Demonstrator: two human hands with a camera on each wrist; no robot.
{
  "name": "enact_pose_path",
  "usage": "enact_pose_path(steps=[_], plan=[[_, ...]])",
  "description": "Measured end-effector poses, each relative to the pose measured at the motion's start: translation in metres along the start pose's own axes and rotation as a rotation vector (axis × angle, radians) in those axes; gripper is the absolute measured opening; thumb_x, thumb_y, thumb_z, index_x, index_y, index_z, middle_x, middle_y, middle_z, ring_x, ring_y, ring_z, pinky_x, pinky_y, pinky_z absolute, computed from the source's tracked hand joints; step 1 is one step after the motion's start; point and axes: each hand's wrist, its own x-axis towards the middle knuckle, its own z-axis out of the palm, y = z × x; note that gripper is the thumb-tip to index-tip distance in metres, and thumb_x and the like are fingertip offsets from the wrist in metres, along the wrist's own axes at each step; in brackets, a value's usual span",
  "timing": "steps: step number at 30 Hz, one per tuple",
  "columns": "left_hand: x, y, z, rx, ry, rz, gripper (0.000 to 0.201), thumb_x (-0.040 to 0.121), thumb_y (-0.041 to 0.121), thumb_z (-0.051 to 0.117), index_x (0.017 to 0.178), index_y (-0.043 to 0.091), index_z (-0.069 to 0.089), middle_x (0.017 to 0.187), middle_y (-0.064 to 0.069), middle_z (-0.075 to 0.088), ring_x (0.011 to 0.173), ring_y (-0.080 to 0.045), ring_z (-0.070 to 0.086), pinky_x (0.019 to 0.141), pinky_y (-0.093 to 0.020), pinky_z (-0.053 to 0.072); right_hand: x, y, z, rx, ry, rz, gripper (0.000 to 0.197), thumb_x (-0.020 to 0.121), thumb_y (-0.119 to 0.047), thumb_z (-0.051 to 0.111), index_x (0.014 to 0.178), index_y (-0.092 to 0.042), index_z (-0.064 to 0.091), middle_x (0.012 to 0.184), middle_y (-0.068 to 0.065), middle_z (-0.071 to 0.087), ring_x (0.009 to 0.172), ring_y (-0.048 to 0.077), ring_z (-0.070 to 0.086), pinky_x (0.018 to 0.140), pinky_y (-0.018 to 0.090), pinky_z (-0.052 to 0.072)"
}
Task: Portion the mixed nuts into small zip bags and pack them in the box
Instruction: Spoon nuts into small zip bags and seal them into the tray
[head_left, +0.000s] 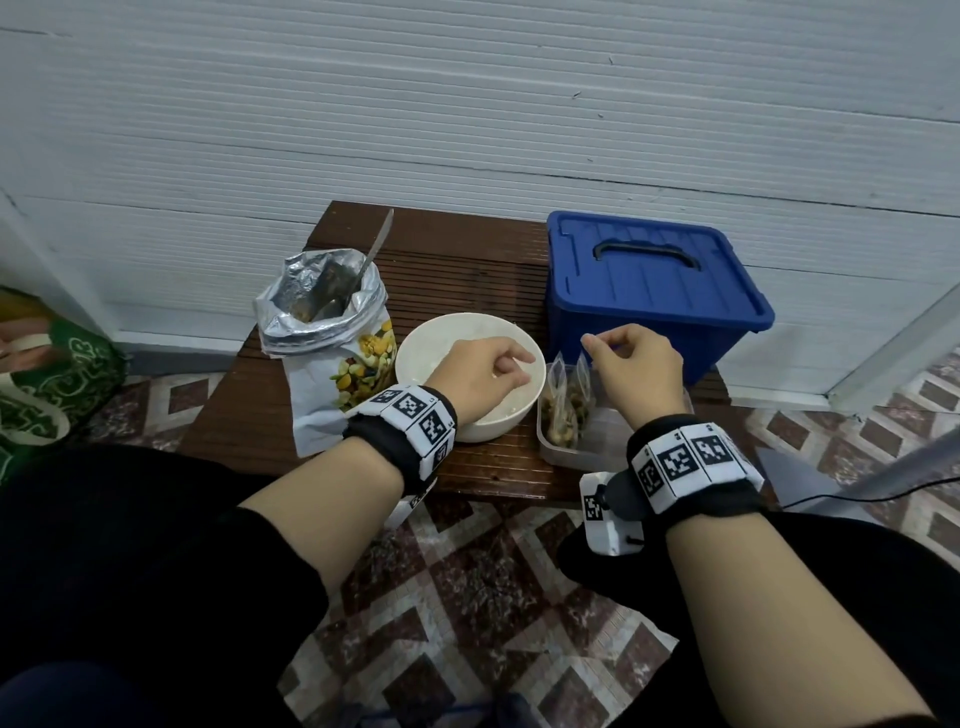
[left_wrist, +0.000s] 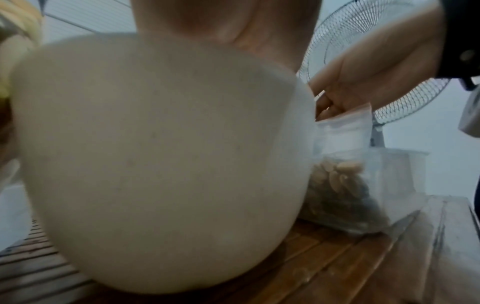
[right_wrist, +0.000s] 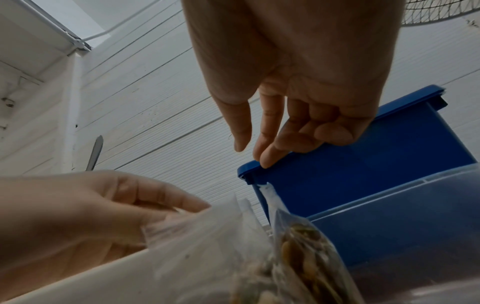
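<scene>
A person's left hand (head_left: 488, 364) hangs over the white bowl (head_left: 415, 343), fingers loosely curled, holding nothing. Right of the bowl, filled zip bags (head_left: 566, 400) stand in a clear container (head_left: 558, 452), the right hand (head_left: 634, 364) above them, fingers loosely bent and empty. Left of the bowl sits the nut pouch (head_left: 332, 353), no lettering legible; behind the container, the lidded blue box (head_left: 649, 291).

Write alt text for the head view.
Left hand reaches into a white bowl while the right hand hovers over nut-filled zip bags in a clear container, before a closed blue box.
</scene>
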Motion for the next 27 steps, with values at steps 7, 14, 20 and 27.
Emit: enact_pose_path(steps=[7, 14, 20, 27], plan=[[-0.013, 0.016, -0.018, -0.795, 0.16, -0.077, 0.018, 0.094, 0.007, 0.056, 0.109, 0.015, 0.064, 0.104, -0.007, 0.071, 0.096, -0.013, 0.068, 0.084, -0.021, 0.052, -0.014, -0.016, 0.005, 0.086, -0.073, -0.215, 0.013, 0.092, -0.031, 0.058, 0.098, -0.024, 0.067, 0.084, -0.013, 0.063, 0.081, -0.001, 0.057, 0.067, 0.01, 0.038], [-0.019, 0.023, -0.024, -1.126, 0.135, -0.098, 0.018, 0.097, 0.004, 0.047, 0.108, 0.009, 0.061, 0.089, -0.001, 0.074, 0.083, -0.01, 0.071, 0.079, -0.021, 0.056, -0.017, -0.025, 0.008, 0.263, -0.276, -0.176, 0.022, 0.087, -0.019, 0.066, 0.109, -0.023, 0.065, 0.086, 0.003, 0.07, 0.088, 0.012, 0.066, 0.073, 0.016, 0.047], [-0.02, 0.022, -0.026, -0.963, 0.204, -0.162, 0.032, 0.087, 0.025, 0.067, 0.112, 0.006, 0.064, 0.1, -0.01, 0.073, 0.093, -0.017, 0.07, 0.082, -0.023, 0.054, -0.015, -0.024, 0.002, 0.268, -0.286, -0.172, 0.025, 0.085, -0.014, 0.069, 0.106, -0.024, 0.064, 0.081, 0.005, 0.07, 0.083, 0.014, 0.066, 0.069, 0.014, 0.044], [-0.02, 0.016, -0.029, -0.91, 0.308, -0.236, 0.023, 0.084, 0.005, 0.07, 0.105, 0.011, 0.063, 0.096, -0.01, 0.073, 0.079, -0.011, 0.071, 0.07, -0.017, 0.055, -0.009, -0.018, -0.003, 0.284, -0.221, -0.165, 0.029, 0.083, -0.01, 0.07, 0.108, -0.022, 0.062, 0.069, -0.006, 0.066, 0.075, 0.01, 0.063, 0.082, 0.028, 0.05]])
